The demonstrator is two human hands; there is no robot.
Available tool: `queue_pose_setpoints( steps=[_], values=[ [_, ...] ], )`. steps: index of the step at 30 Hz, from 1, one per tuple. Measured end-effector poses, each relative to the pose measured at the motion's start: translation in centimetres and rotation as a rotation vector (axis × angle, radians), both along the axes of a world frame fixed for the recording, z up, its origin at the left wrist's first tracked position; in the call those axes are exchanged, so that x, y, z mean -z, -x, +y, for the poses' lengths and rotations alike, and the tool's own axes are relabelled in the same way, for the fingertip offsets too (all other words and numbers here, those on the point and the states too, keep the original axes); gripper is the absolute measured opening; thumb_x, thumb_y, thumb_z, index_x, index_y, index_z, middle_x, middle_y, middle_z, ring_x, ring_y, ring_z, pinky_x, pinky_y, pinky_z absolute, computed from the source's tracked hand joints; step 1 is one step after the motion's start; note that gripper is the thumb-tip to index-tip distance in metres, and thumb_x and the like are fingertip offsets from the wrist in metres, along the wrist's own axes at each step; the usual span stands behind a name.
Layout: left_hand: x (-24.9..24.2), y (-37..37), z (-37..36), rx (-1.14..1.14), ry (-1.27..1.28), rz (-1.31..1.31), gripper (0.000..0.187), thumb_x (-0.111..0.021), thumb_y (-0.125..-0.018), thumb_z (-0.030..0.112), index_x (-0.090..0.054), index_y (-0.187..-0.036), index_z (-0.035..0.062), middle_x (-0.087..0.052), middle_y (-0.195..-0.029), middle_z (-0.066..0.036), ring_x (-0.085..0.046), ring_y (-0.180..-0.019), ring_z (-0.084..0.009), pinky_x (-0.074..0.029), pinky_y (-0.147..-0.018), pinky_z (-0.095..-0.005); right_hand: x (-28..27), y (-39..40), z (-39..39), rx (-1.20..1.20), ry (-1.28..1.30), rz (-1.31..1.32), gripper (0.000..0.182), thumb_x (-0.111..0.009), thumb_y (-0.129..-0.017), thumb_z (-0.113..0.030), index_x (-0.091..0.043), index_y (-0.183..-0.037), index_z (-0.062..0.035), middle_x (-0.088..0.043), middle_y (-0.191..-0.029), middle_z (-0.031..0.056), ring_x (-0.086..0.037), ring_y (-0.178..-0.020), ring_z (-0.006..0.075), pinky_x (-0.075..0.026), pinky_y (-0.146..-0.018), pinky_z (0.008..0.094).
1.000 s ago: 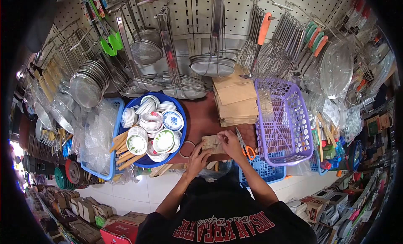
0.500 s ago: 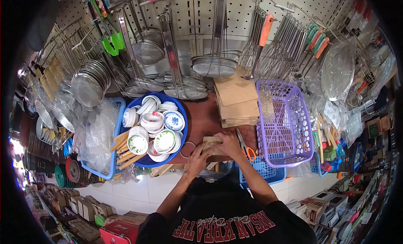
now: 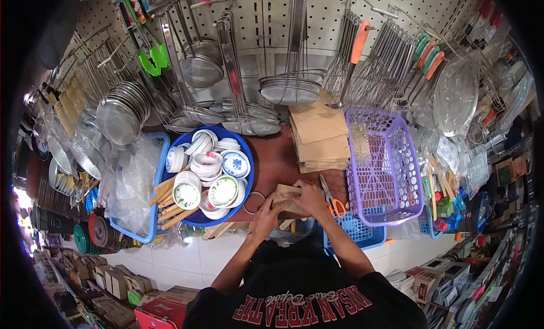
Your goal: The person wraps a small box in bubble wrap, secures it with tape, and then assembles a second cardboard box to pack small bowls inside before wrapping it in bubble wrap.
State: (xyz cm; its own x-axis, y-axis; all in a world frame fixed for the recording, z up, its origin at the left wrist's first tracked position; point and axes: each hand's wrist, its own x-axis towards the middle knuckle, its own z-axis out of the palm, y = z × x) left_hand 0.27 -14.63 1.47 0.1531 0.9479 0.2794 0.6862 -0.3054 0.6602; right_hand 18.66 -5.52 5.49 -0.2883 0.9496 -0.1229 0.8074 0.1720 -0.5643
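Note:
Near the front edge of the reddish-brown table, both hands are on a small brown paper packet. My left hand grips its left side, fingers bent round it. At its right side, my right hand has its fingers pressed on the paper. A roll of tape lies just left of the packet. Scissors with orange handles lie right of my right hand. Behind them is a stack of brown paper sheets. What the packet holds is hidden.
A blue basin on the left holds small patterned bowls and wooden-handled tools. Beyond it stands a light blue basket with plastic wrap. To the right are a purple basket and a blue basket. Strainers and whisks hang behind.
The paper packet has tilted and turned slightly between the hands. My right hand has shifted a little, and the fingers of my left hand have moved round the packet's left side.

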Motion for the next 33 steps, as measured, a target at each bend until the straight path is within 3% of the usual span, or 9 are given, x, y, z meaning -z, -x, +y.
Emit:
queue_pose_setpoints(
  steps=[4,12,15,18,22,24,28,31,33],
  values=[
    [0.1,0.1,-0.1,0.009,-0.013,0.003,0.045,-0.062,-0.083,-0.006,-0.069,-0.122,0.0133,-0.048,-0.144,-0.019,-0.059,-0.118,-0.0425,-0.054,-0.093,-0.0479,-0.7,0.0,-0.5,0.007,-0.05,0.027,0.055,-0.078,-0.076,-0.056,-0.064,-0.101,-0.0083,-0.071,-0.098,0.0171,-0.07,-0.093,0.0366,-0.055,-0.078,0.0483],
    [0.1,-0.2,-0.2,-0.029,-0.009,-0.084,0.033,-0.065,-0.088,0.004,-0.071,-0.118,0.0148,-0.05,-0.142,-0.015,-0.058,-0.122,-0.0378,-0.053,-0.095,-0.0477,0.4,0.0,-0.6,0.024,-0.067,0.07,0.05,-0.076,-0.08,-0.052,-0.063,-0.1,-0.0078,-0.071,-0.104,0.016,-0.07,-0.095,0.0366,-0.056,-0.078,0.0467],
    [0.5,-0.1,-0.2,-0.029,-0.027,-0.073,0.031,-0.066,-0.089,0.005,-0.07,-0.118,0.0145,-0.051,-0.142,-0.015,-0.058,-0.122,-0.0379,-0.053,-0.095,-0.0479,0.1,-0.5,0.1,-0.036,0.094,0.019,0.055,-0.07,-0.083,-0.057,-0.064,-0.111,-0.01,-0.07,-0.109,0.016,-0.068,-0.103,0.0359,-0.054,-0.086,0.0481],
    [0.9,-0.1,0.0,-0.026,-0.022,-0.064,0.029,-0.065,-0.089,0.005,-0.07,-0.116,0.0134,-0.051,-0.142,-0.015,-0.059,-0.121,-0.0385,-0.053,-0.094,-0.0482,1.3,-1.1,0.7,-0.198,-0.051,0.048,0.06,-0.069,-0.084,-0.058,-0.064,-0.122,-0.0132,-0.068,-0.117,0.0177,-0.066,-0.108,0.0352,-0.054,-0.089,0.0471],
    [0.7,0.5,0.5,0.021,-0.002,-0.026,0.025,-0.065,-0.09,0.005,-0.07,-0.113,0.0117,-0.05,-0.144,-0.015,-0.058,-0.12,-0.0395,-0.054,-0.093,-0.0492,0.9,-0.6,0.8,-0.216,-0.008,0.035,0.063,-0.073,-0.083,-0.053,-0.06,-0.131,-0.013,-0.066,-0.124,0.0169,-0.063,-0.115,0.0359,-0.052,-0.094,0.0463],
    [0.5,0.7,0.8,0.029,0.002,-0.062,0.027,-0.065,-0.09,0.006,-0.067,-0.117,0.0111,-0.049,-0.144,-0.016,-0.058,-0.12,-0.0417,-0.053,-0.092,-0.0497,0.4,-0.4,1.0,-0.189,0.1,0.027,0.066,-0.072,-0.084,-0.052,-0.057,-0.136,-0.0146,-0.064,-0.128,0.0171,-0.061,-0.118,0.0363,-0.052,-0.095,0.0466],
    [0.2,0.2,0.4,-0.104,0.042,-0.118,0.038,-0.065,-0.092,0.008,-0.057,-0.129,0.0079,-0.048,-0.143,-0.019,-0.059,-0.117,-0.0441,-0.052,-0.093,-0.049,-0.3,-0.2,0.6,-0.227,0.007,0.021,0.064,-0.069,-0.088,-0.049,-0.051,-0.143,-0.0227,-0.056,-0.136,0.0169,-0.058,-0.122,0.0386,-0.051,-0.096,0.0496],
    [-0.3,-0.5,0.0,-0.236,-0.063,-0.143,0.053,-0.067,-0.091,0.006,-0.047,-0.14,0.0055,-0.051,-0.138,-0.022,-0.062,-0.11,-0.0405,-0.055,-0.087,-0.0435,-1.1,-0.5,0.7,-0.318,-0.021,-0.019,0.06,-0.066,-0.091,-0.046,-0.048,-0.146,-0.0282,-0.05,-0.14,0.0158,-0.057,-0.122,0.0407,-0.051,-0.095,0.0518],
    [0.1,-0.7,-0.6,-0.282,0.051,-0.247,0.055,-0.067,-0.093,0.01,-0.043,-0.143,0.0036,-0.053,-0.134,-0.022,-0.064,-0.1,-0.0342,-0.055,-0.082,-0.04,-1.1,-0.6,0.9,-0.4,-0.078,-0.042,0.058,-0.065,-0.092,-0.045,-0.048,-0.146,-0.0302,-0.046,-0.141,0.0153,-0.056,-0.122,0.0417,-0.052,-0.094,0.0526]
  ],
)
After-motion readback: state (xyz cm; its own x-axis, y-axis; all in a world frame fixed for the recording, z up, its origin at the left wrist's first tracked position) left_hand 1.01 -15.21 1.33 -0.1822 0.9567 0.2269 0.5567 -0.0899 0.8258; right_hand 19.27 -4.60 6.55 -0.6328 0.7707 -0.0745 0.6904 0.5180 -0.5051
